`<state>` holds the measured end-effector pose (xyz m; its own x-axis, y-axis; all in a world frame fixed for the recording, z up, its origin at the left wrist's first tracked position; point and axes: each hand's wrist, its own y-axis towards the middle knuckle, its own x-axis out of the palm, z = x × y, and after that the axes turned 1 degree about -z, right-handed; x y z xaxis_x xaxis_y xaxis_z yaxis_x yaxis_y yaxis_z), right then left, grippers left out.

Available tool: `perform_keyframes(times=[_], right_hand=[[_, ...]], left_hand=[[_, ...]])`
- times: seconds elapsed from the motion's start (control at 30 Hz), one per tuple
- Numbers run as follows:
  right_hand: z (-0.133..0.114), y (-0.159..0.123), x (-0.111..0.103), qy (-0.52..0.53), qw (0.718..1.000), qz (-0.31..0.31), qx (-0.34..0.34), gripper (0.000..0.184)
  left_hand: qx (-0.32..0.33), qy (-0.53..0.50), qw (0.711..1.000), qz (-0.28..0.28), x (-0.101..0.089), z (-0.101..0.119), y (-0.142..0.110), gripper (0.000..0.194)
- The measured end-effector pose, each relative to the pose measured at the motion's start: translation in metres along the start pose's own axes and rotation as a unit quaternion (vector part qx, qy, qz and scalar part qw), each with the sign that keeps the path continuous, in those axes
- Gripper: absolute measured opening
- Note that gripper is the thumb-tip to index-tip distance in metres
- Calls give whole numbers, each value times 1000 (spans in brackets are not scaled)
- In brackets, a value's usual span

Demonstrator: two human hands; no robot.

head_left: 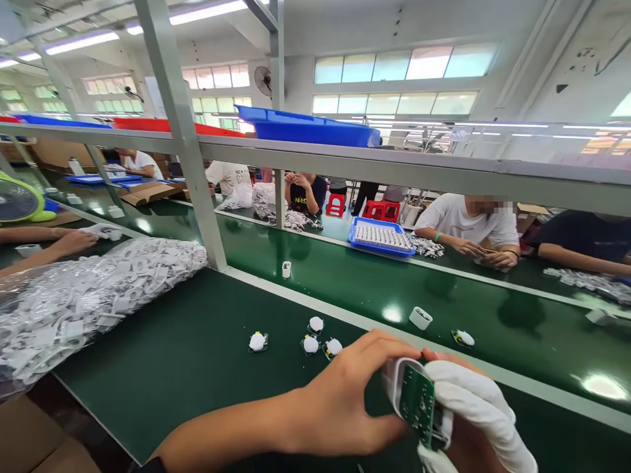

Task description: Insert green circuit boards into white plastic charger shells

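My left hand (340, 394) is closed around a white plastic housing (394, 381), with the thumb below and the fingers over the top. My right hand (478, 407), with white covering on its fingers, grips a green circuit board (417, 401) at the housing's open end. The board stands tilted and appears partly inside the housing; how deep, I cannot tell. Beyond my left hand, several small boards with white round domes (257, 341) lie on the dark green table (197, 368).
A big clear bag of white plastic parts (108, 295) lies at left, near another person's hands (73, 243). White housings (420, 318) and a domed board (463, 337) sit on the green conveyor belt (345, 282). Overhead, a shelf (345, 154) carries blue and red trays. Co-workers sit across.
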<state>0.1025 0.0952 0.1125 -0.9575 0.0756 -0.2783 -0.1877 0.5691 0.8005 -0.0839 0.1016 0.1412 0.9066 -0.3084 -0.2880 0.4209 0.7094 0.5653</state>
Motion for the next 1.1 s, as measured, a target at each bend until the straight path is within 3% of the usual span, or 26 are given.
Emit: perform_keyframes(times=[0.3, 0.67, 0.83, 1.1], right_hand=[[-7, 5, 2, -60, 997, -12, -40, 31], [-13, 6, -4, 16, 999, 16, -49, 31], [-15, 6, -4, 38, 998, 4, -39, 34], [-17, 12, 3, 72, 996, -11, -47, 33]], left_hand=[[-43, 9, 999, -9, -1, -4, -1, 48], [-28, 5, 1000, 1, -6, -8, -1, 51], [-43, 15, 999, 6, -7, -10, -1, 57], [-7, 13, 1000, 3, -3, -13, -2, 57]])
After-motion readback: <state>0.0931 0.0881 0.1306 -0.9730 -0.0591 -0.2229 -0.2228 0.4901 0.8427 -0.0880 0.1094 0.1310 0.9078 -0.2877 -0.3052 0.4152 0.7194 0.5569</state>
